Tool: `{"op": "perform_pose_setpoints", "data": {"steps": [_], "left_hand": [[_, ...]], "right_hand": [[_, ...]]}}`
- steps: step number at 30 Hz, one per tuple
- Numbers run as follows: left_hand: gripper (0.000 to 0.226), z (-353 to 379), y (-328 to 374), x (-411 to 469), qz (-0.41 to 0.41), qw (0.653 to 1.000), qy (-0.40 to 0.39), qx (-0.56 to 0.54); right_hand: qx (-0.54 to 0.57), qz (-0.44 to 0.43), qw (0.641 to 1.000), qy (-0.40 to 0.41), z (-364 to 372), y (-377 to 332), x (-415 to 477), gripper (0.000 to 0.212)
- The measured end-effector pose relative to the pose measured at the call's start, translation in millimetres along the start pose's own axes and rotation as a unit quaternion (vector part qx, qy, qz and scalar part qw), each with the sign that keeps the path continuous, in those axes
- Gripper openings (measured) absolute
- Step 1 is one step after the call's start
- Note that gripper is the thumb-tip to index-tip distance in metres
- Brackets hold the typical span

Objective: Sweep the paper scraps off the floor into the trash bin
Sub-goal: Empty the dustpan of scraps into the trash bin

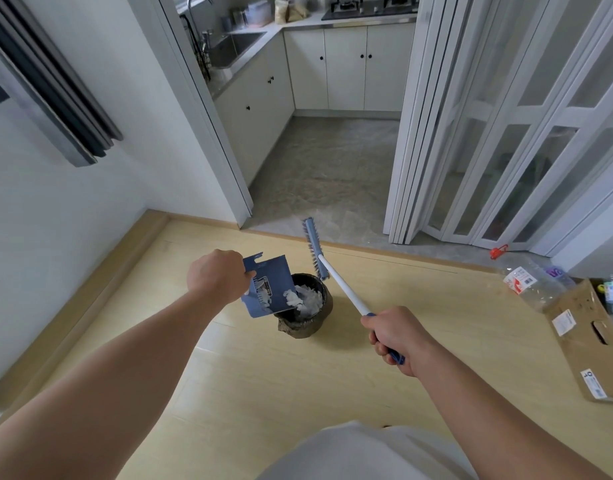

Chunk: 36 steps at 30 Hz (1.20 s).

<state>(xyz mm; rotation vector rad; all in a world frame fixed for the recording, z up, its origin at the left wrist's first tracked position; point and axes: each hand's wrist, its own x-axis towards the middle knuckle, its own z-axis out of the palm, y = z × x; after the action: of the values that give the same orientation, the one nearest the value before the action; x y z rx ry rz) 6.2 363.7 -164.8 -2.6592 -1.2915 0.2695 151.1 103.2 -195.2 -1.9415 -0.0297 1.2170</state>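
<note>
Dustpan (268, 289) tipped over trash bin (308, 306), left hand (215, 275) clenched on its top edge. Paper scraps (307, 299) at the lip and in the bin. Should tilt steeper, keeping the lip inside the rim. Right hand (398, 336) fisted round broom (343, 287); shaft runs forward-left from me, head raised just beyond the bin.

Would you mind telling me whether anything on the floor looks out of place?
Nothing is spilled around the trash bin. To the right, though, a clear plastic bottle lies on its side beside a cardboard box, and a small red object sits loose by the folding door.
</note>
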Motion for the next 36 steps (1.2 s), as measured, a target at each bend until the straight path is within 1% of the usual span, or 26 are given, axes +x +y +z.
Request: {"op": "perform_pose_setpoints", "data": {"steps": [10, 14, 17, 23, 25, 27, 30, 36], "left_hand": [[0.034, 2.7, 5.1, -2.7, 0.026, 0.999, 0.002, 0.02], [0.035, 2.6, 8.8, -5.0, 0.05, 0.998, 0.001, 0.045], [0.032, 5.4, 12.9, -5.5, 0.084, 0.993, 0.003, 0.081], [0.03, 1.5, 10.0, 1.9, 0.073, 0.995, 0.015, 0.069], [0.033, -0.3, 9.5, 2.1, 0.081, 0.993, 0.015, 0.079], [0.037, 0.4, 11.0, 1.8, 0.106, 0.989, 0.008, 0.104], [0.04, -0.6, 12.4, 3.4, 0.095, 0.991, 0.005, 0.099], [0.033, -1.2, 17.8, 3.9, 0.123, 0.985, 0.017, 0.121]], "right_hand": [[-0.003, -0.003, 1.0, 0.001, -0.9, -2.9, -1.8, 0.019], [-0.004, -0.003, 1.0, 0.0, -1.7, -2.5, -2.1, 0.019], [-0.002, -0.001, 1.0, -0.002, -2.1, -1.8, -2.4, 0.018], [0.002, 0.001, 1.0, -0.001, -2.8, -0.4, 0.1, 0.015], [0.005, 0.001, 1.0, -0.001, -3.0, 0.3, 0.7, 0.015], [0.008, 0.0, 1.0, 0.0, -3.4, 0.6, 1.0, 0.016], [0.01, -0.001, 1.0, 0.003, -3.7, 0.2, 1.8, 0.018], [0.011, -0.001, 1.0, 0.004, -3.7, -0.5, 1.1, 0.019]]}}
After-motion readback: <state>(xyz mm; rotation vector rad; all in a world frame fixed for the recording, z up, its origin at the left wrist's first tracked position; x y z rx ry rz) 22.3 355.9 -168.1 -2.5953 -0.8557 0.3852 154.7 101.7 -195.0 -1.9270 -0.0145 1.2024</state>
